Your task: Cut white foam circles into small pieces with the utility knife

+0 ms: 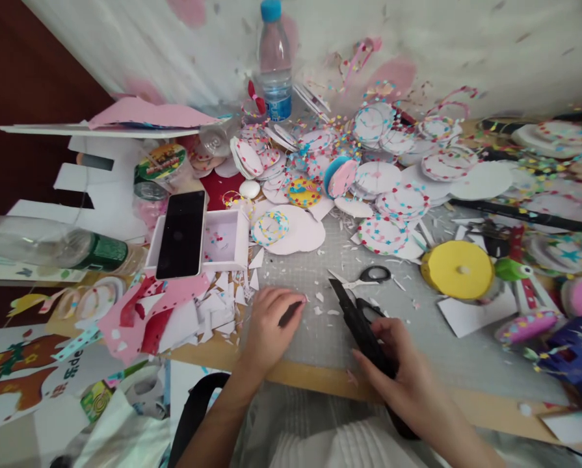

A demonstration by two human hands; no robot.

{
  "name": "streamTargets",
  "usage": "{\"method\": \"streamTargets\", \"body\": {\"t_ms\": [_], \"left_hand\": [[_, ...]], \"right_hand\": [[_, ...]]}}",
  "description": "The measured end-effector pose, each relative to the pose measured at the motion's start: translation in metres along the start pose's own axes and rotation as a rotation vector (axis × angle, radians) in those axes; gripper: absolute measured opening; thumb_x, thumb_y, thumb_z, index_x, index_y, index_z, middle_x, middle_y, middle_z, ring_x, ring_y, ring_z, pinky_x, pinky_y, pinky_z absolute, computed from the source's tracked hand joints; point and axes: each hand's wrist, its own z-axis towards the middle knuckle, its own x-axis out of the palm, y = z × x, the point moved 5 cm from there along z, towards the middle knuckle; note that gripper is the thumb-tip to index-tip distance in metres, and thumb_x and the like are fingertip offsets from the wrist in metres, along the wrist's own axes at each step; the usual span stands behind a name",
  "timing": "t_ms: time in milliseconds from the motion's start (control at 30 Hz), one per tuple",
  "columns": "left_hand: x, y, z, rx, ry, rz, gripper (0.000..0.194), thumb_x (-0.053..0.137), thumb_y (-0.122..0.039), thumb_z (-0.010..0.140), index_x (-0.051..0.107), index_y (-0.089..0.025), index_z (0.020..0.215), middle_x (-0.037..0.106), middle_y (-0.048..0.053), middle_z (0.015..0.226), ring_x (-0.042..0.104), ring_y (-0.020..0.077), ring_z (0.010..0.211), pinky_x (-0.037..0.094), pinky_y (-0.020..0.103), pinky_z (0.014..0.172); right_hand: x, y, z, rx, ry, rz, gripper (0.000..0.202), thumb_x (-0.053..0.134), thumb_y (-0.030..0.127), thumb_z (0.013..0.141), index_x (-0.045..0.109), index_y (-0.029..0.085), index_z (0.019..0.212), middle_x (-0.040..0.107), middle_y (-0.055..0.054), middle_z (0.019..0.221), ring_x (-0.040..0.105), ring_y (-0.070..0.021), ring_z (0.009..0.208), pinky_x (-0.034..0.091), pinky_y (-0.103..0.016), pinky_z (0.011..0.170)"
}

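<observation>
My right hand (400, 364) is closed round a black utility knife (361, 328), its dark blade pointing up and left over the grey cutting mat (315, 348). Between the fingertips of my left hand (271, 325) is a small dark flat piece (291, 314); I cannot tell exactly what it is. Scissors with black handles (376, 275) lie on the mat just beyond the knife, partly hidden by it. White paper scraps (217, 309) are heaped left of my left hand, and smaller bits are strewn over the mat.
Decorated paper discs (402, 198) crowd the back. A phone (181, 234) rests across a white box (227, 240) at left. A water bottle (275, 71) stands behind, and another bottle (100, 252) lies at left. A yellow round object (457, 270) sits at right.
</observation>
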Motion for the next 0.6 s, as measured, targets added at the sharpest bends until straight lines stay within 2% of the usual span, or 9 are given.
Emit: {"method": "streamTargets", "body": {"t_ms": [67,133,267,400,600], "left_hand": [[0.000,0.000,0.001,-0.002,-0.002,-0.012,0.009,0.063,-0.015,0.085,0.067,-0.020,0.091,0.071,0.003,0.089,0.061,0.0187,0.086,0.046,0.035,0.080],[0.000,-0.001,0.002,0.002,-0.004,-0.020,0.008,0.064,-0.015,0.085,0.067,-0.020,0.091,0.072,0.003,0.090,0.062,0.0186,0.086,0.047,0.035,0.080],[0.000,-0.003,0.003,0.019,-0.013,-0.019,0.009,0.064,-0.014,0.085,0.068,-0.020,0.091,0.073,0.003,0.088,0.063,0.0186,0.084,0.047,0.035,0.079],[0.000,-0.005,0.003,0.049,-0.028,-0.026,0.012,0.063,-0.013,0.085,0.068,-0.020,0.092,0.073,0.003,0.088,0.063,0.0181,0.084,0.049,0.035,0.078],[0.001,-0.005,0.001,0.104,-0.048,-0.041,0.015,0.062,-0.010,0.084,0.069,-0.019,0.094,0.073,0.005,0.089,0.062,0.0180,0.085,0.052,0.035,0.078]], "right_hand": [[0.004,0.002,-0.001,0.011,0.002,0.016,0.020,0.052,0.036,0.089,0.037,0.025,0.097,0.061,0.001,0.074,0.063,-0.0171,0.059,0.050,-0.025,0.052],[0.007,0.005,-0.003,0.016,0.017,0.012,0.022,0.049,0.037,0.091,0.038,0.025,0.105,0.065,-0.002,0.081,0.067,-0.0194,0.066,0.053,-0.028,0.058],[0.015,0.007,-0.007,0.039,0.123,-0.086,0.042,0.039,0.039,0.096,0.031,0.024,0.135,0.070,-0.012,0.107,0.073,-0.0254,0.085,0.057,-0.036,0.069],[0.016,0.015,-0.009,-0.045,0.126,-0.217,0.048,0.035,0.034,0.099,0.027,0.028,0.145,0.060,-0.010,0.133,0.068,-0.0256,0.105,0.056,-0.037,0.082],[0.017,0.025,-0.009,-0.105,0.122,-0.287,0.051,0.036,0.026,0.098,0.025,0.028,0.149,0.059,-0.006,0.136,0.067,-0.0222,0.107,0.056,-0.033,0.085]]}}
